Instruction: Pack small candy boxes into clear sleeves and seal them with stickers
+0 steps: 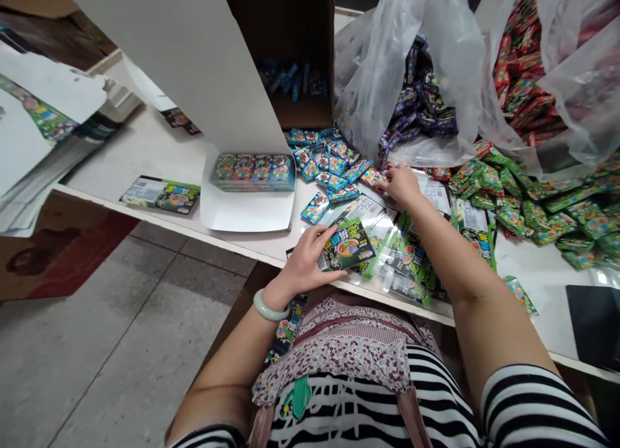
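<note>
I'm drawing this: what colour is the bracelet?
Pale green; the bracelet shows in the head view.

Pouches (407,262) glossy plastic; apron (349,354) cloth; bangle (266,312) smooth.

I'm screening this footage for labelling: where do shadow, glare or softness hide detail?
In the head view, deep shadow darkens the inside of the brown box; pale reflections streak the clear bag around the purple packets; fine print on the black-green pack in the left hand is too soft to read.

Soft light, deeply shadowed carton (290,35)
</note>
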The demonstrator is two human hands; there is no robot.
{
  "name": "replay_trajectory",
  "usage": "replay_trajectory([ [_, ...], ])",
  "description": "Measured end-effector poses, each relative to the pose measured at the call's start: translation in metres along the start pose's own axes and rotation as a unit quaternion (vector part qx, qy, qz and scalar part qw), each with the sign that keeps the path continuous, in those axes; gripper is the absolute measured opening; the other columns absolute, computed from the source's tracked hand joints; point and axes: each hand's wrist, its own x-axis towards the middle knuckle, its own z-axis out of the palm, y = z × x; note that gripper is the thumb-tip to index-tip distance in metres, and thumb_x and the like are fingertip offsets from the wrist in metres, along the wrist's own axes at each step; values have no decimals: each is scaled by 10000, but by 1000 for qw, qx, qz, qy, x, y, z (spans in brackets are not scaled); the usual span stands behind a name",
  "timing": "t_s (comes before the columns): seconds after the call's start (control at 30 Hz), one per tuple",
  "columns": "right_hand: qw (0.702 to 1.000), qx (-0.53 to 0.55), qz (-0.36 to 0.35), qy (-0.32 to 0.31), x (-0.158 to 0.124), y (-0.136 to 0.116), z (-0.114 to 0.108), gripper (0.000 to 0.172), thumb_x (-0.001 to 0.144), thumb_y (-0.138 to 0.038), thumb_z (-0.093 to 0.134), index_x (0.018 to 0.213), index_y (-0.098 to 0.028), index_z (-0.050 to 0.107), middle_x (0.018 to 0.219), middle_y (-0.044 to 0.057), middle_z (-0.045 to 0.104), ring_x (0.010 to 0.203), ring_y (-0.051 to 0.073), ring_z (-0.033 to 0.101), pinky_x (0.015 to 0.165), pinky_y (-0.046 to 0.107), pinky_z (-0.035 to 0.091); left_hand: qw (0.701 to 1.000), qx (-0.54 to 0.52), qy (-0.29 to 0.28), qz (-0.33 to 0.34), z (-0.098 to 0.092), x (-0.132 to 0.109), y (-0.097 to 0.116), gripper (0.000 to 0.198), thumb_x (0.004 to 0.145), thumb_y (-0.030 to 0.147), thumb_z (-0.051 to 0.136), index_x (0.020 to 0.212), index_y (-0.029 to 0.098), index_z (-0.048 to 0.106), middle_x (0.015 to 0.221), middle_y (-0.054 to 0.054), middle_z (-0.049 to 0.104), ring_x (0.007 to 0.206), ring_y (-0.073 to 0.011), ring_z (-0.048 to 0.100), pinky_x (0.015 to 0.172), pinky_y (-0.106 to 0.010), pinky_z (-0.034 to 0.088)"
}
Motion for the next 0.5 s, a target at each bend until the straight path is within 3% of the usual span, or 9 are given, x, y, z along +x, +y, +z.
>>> replay_trajectory([
  [0.1,994,99,48,-5,0,-2,4,316,717,-350,828,900,-187,627,919,73,668,911,270,624,861,409,497,1000,4,5,-18,-3,-3,-5,977,800,625,741,1588,269,287,1305,-143,481,1195,-336,546,1014,-563,548],
  [0.23,966,246,85,-2,-10,6,-3,164,764,-222,699,774,-218,536,747,2,605,752,207,614,794,393,523,1000,2,15,-26,-5,-4,-12,963,800,627,740,1580,260,310,1312,-141,479,1212,-342,536,1036,-578,535],
  [0.3,943,316,105,-19,-26,15,-9,137,777,-208,653,817,-223,523,730,-10,604,702,191,632,726,377,551,999,6,19,-30,-4,-4,-14,959,801,631,737,1578,264,312,1306,-137,481,1209,-342,537,1034,-580,535],
  [0.37,923,365,113,-36,-51,25,-15,220,769,-247,674,920,-232,515,765,-14,627,683,188,661,665,364,573,999,12,22,-35,-2,-4,-15,947,805,630,733,1575,268,317,1294,-135,487,1197,-342,542,1024,-581,540],
  [0.43,934,339,103,-50,-81,35,-24,296,760,-305,712,966,-240,509,825,1,657,694,199,680,659,385,590,999,16,24,-38,0,-4,-17,936,808,633,728,1570,269,326,1283,-136,493,1183,-341,547,1012,-577,546],
  [0.5,970,221,69,-71,-107,40,-36,275,784,-365,719,942,-232,538,884,43,685,754,239,695,726,454,596,999,19,21,-40,1,-2,-18,934,802,646,728,1563,267,341,1280,-136,492,1183,-342,548,1013,-572,546],
])
